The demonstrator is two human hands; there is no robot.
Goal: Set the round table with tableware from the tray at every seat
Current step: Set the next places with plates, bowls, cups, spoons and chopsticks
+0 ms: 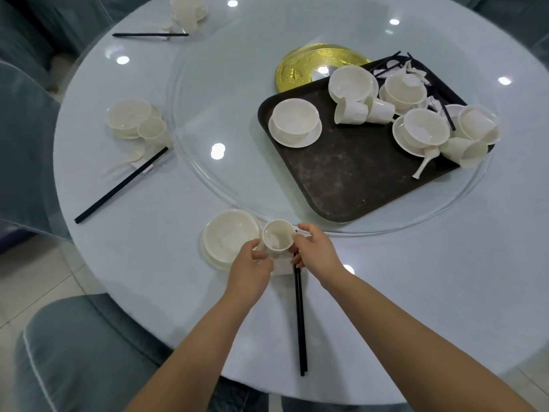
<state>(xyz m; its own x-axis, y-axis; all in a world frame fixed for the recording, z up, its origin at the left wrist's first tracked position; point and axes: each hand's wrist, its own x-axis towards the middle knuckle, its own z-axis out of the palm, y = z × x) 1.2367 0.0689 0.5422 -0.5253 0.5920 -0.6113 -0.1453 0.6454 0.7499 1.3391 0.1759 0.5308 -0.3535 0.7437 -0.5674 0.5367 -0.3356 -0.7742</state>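
A small white cup stands upright at the near seat, just right of a white bowl on a plate. My left hand grips the cup's left side and my right hand closes on its right side. Black chopsticks lie under my right fingers and point toward me. A white piece lies partly hidden beneath the cup and my hands. The dark tray sits on the glass turntable and holds several white bowls, plates, tipped cups and spoons.
Two set places lie on the left: a bowl with a cup and chopsticks, and another at the far edge. A gold disc shows behind the tray. Grey-green chairs ring the table.
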